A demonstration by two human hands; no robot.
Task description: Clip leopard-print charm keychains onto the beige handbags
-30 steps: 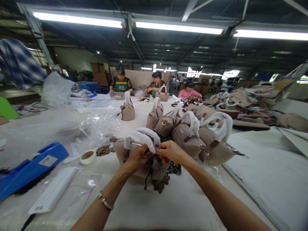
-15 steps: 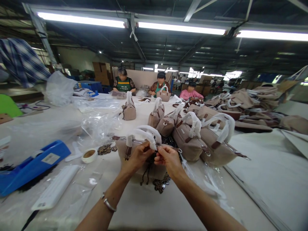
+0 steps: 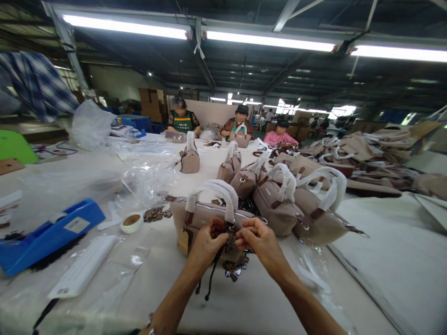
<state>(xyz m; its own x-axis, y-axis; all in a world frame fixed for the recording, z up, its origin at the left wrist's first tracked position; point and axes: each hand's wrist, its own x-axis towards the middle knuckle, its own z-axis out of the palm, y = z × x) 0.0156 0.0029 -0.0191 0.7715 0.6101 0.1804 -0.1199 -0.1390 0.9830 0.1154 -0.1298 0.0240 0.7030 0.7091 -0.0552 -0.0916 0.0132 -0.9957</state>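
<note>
A beige handbag (image 3: 200, 218) with white-wrapped handles stands on the white table (image 3: 244, 302) right in front of me. My left hand (image 3: 206, 244) and my right hand (image 3: 260, 242) meet at its front, both pinched on a leopard-print charm (image 3: 230, 239) that hangs from the bag. Dark cords and more leopard-print pieces (image 3: 233, 270) dangle below my fingers. A row of similar beige handbags (image 3: 279, 204) leans close behind, to the right.
A blue tape dispenser (image 3: 45, 235), a tape roll (image 3: 131, 222), a white flat pack (image 3: 82, 265) and clear plastic bags (image 3: 146, 179) lie at left. Three seated people work at the table's far end (image 3: 240, 123). Stacked bags (image 3: 359, 149) fill the right back.
Both hands have dropped from the handle top to the bag's front. The leopard-print charm now hangs between my fingers. The view has shifted slightly.
</note>
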